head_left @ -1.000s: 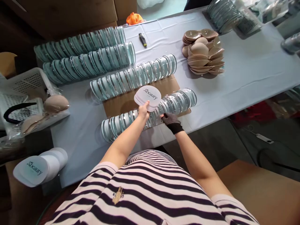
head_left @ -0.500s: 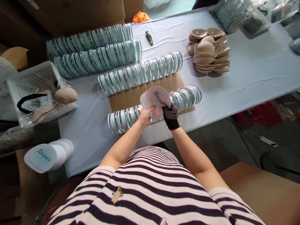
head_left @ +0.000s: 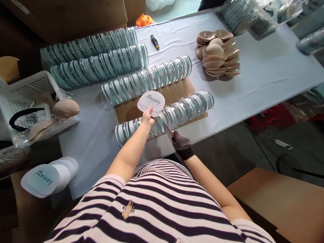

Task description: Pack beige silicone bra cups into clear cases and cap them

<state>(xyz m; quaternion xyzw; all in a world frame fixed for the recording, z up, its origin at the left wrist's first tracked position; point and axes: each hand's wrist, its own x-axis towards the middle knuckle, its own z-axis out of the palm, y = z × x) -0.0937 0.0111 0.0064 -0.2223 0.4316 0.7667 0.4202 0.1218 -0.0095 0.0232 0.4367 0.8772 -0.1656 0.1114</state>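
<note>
My left hand (head_left: 149, 116) is closed on a small stack of pale rounded cards (head_left: 155, 101), the top one printed "beauty", with the thumb over the lower edge. My right hand (head_left: 181, 143), in a black dotted glove with bare fingertips, pinches a single card (head_left: 167, 129) seen nearly edge-on. That card's far end is beside the nearest row of clear round containers (head_left: 187, 109), where white discs show between the rims; whether it touches them I cannot tell. This row lies partly on a cardboard sheet (head_left: 174, 88), below a second row of containers (head_left: 149, 79).
Two more container rows (head_left: 98, 64) lie at the back left. Beige bra cups (head_left: 217, 55) are piled at the right, near a cutter (head_left: 154, 42). A white basket (head_left: 48, 82) and another card stack (head_left: 40, 182) stand at the left edge.
My hands have moved apart. The left one has carried the card stack to the left, while the right one has come down and toward me with one card.
</note>
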